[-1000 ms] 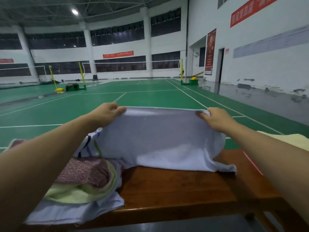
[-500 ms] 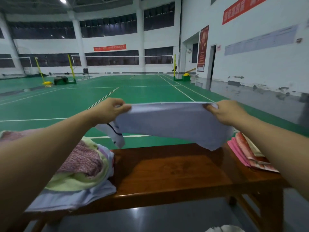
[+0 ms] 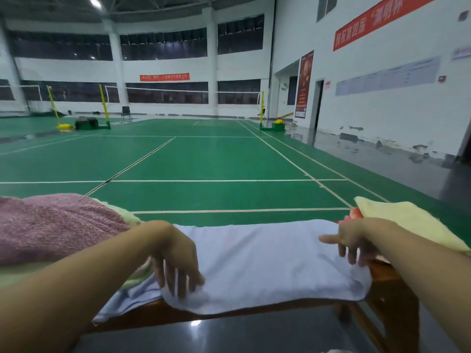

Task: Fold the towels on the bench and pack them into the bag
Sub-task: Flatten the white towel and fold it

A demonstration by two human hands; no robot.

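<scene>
A pale blue towel (image 3: 267, 263) is lying flat across the middle of the wooden desk (image 3: 392, 296), its near hem hanging a little over the desk's front edge. The left hand (image 3: 178, 261) is resting on the towel's left end near the front edge, fingers pointing down and loosely spread, fingertips pressing the cloth; the grip is wide, nothing enclosed. The right hand (image 3: 356, 243) is sitting at the towel's right end, fingers relaxed and hanging toward the cloth, index extended leftward; this grip is also wide, and whether the fingertips are touching the towel cannot be told. At the left end of the desk an unfolded heap is lying: a pink towel (image 3: 56, 228) on top, a pale green towel (image 3: 130, 215) showing beneath it, and a light blue cloth (image 3: 122, 301) spilling over the front edge. At the right end a pale yellow towel (image 3: 407, 220) is resting over a red-pink item (image 3: 355, 214), mostly hidden. A green court floor (image 3: 216, 161) is stretching beyond the desk.
</scene>
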